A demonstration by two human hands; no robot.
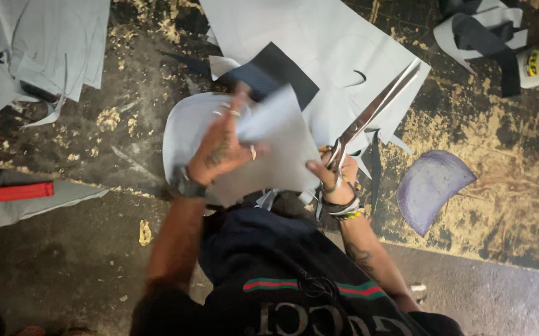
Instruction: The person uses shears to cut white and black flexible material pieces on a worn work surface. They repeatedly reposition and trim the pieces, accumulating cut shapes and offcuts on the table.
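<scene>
Pale grey cut sheet piece (278, 149): one, pinched in closed left hand (223, 149) fingers. One pair of long steel scissors (375, 109), blades nearly shut, gripped closed by right hand (334, 177).

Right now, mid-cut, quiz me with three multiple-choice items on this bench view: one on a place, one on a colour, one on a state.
1. Where does the purple curved piece lie?
A. under the left hand
B. on the worn table, to the right of the right hand
C. on the grey stack

2. What colour is the sheet that the left hand holds?
A. red
B. light grey
C. yellow

3. How are the scissors?
A. lying flat, untouched
B. hanging on a wall
C. held in the right hand, blades pointing away

Answers: B, it lies alone by that hand; B, pale grey like the other sheets; C, fingers are through the handles.
</scene>
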